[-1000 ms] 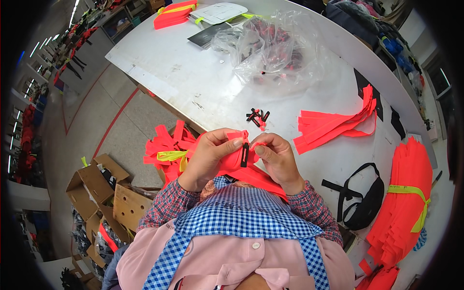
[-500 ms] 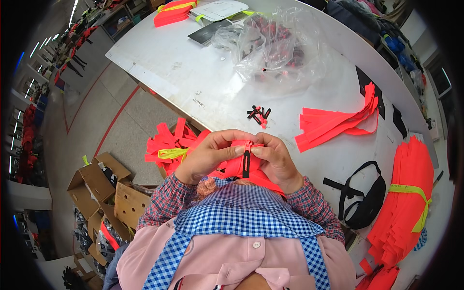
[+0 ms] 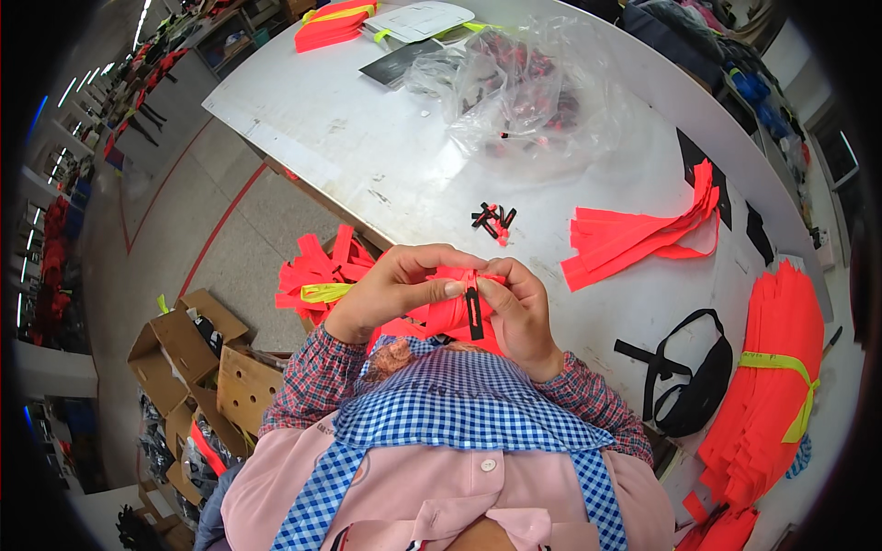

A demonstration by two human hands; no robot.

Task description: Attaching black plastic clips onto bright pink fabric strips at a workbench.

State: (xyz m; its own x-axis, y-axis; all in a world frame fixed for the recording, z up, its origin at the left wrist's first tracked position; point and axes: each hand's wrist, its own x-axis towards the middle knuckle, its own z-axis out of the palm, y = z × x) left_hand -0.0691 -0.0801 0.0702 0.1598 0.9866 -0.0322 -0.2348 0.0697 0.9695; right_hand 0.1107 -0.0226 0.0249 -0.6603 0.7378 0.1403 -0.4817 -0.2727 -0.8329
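Observation:
Close above my apron, my left hand (image 3: 390, 289) pinches a bright orange-red fabric strip (image 3: 439, 317) between thumb and fingers. My right hand (image 3: 525, 321) is closed on the same strip, its thumb and fingertips nearly meeting those of the left. From between the fingertips hangs a narrow black pull tab (image 3: 474, 314), slightly tilted; how it joins the fabric is hidden. Beyond my hands a small heap of black and red pull tabs (image 3: 494, 220) lies on the table. More orange-red strips (image 3: 317, 266), with a yellow band, bunch up left of my left hand.
The white table (image 3: 340, 156) carries a clear plastic bag (image 3: 542, 101) with red pieces inside. Loose orange-red strips (image 3: 634, 239) lie to the right. Beyond my right arm are a black strapped item (image 3: 694, 376) and a banded strip bundle (image 3: 767, 367). Cardboard boxes (image 3: 188, 340) stand lower left.
My right hand has shifted slightly left, closer to my left fingers. The black pull tab has tipped a little and moved slightly right. My left hand has moved slightly left.

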